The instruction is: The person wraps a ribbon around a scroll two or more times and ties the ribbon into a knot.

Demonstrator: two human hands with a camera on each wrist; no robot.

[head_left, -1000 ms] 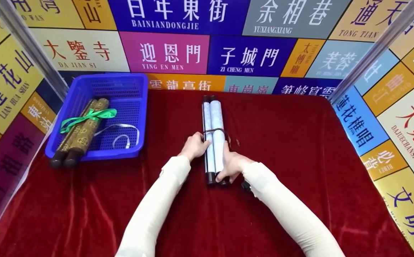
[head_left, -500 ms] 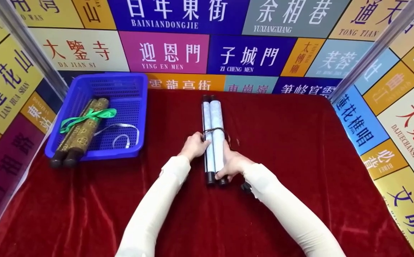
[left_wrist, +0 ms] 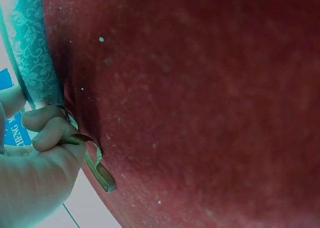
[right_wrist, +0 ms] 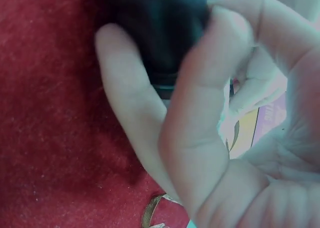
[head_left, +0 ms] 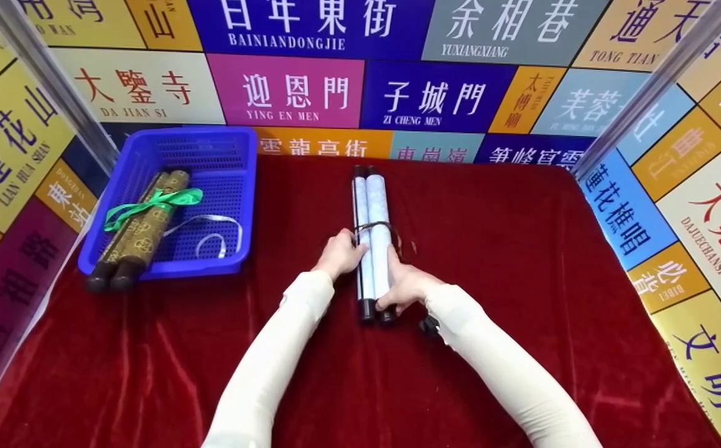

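Note:
A pale blue hanging scroll (head_left: 379, 261), rolled from both ends into two parallel rolls, lies lengthwise on the red cloth. Around its middle runs a thin dark ribbon (head_left: 372, 225). From the left side, my left hand (head_left: 338, 254) grips the scroll, thumb on top. The left wrist view shows its floral pattern (left_wrist: 30, 43) and a loose ribbon loop (left_wrist: 102, 175) by my curled fingers. At the near right end, my right hand (head_left: 407, 287) pinches the black end knob (right_wrist: 160, 38) between thumb and finger. The undersides of both rolls are hidden.
A blue plastic basket (head_left: 248, 186) stands at the back left. Inside rest brown patterned scrolls (head_left: 147, 233) with a green ribbon bow (head_left: 160, 199), their dark ends over the rim, plus a white strap (head_left: 222, 239). Printed sign walls (head_left: 301, 93) enclose the back and sides.
My right thumb has shifted slightly up and left at the near end, so more of the right black knob shows. My left hand and the basket look unmoved.

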